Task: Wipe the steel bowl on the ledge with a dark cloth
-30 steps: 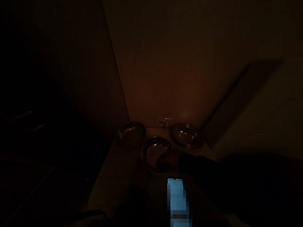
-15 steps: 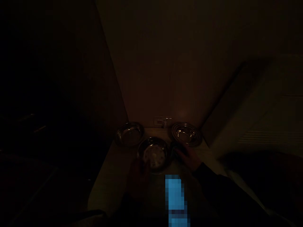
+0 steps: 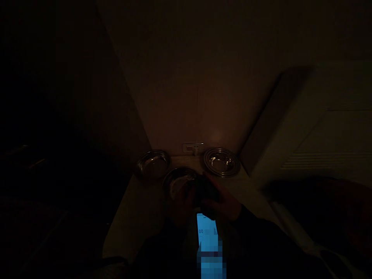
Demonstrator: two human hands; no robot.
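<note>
While a dark object (image 3: pixel 205 190) is held by the fingers of the right hand (image 3: pixel 226 202) just right of the middle bowl (image 3: pixel 176 181), the left hand (image 3: pixel 183 203) is seen at the bowl's near side; whether its fingers grip anything cannot be told. Beyond the bowl, a left dish (image 3: pixel 152 164) and a right dish (image 3: pixel 222 164) are set.

Worn on my head, the camera looks forward and down past my left hand (image 3: pixel 183 203) and right hand (image 3: pixel 229 202) onto the nearby desk (image 3: pixel 124 228), low in view, with the wall (image 3: pixel 188 97) beyond filling the upper middle.
</note>
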